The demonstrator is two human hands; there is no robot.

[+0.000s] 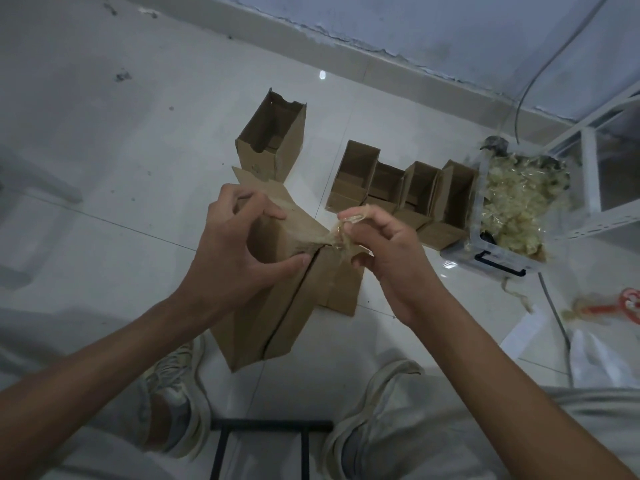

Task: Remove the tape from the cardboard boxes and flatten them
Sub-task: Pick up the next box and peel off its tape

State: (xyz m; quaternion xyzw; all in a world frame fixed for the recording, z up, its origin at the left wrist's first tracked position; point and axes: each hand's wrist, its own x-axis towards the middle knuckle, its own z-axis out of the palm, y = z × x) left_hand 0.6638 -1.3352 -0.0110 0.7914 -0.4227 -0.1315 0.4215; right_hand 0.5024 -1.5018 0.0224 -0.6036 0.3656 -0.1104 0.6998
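A long brown cardboard box is held up over the floor between my knees. My left hand grips its upper end, thumb on the near face by the seam. My right hand pinches a strip of clear tape that stretches off the box's top at the seam. A flattened piece of cardboard lies on the floor beneath. One open box stands further back, and a row of several open boxes stands to its right.
A clear plastic bin stuffed with crumpled tape sits at the right, beside a white metal rack. A red-handled tool and a cable lie on the white tiled floor. My shoes and a black stool frame are below.
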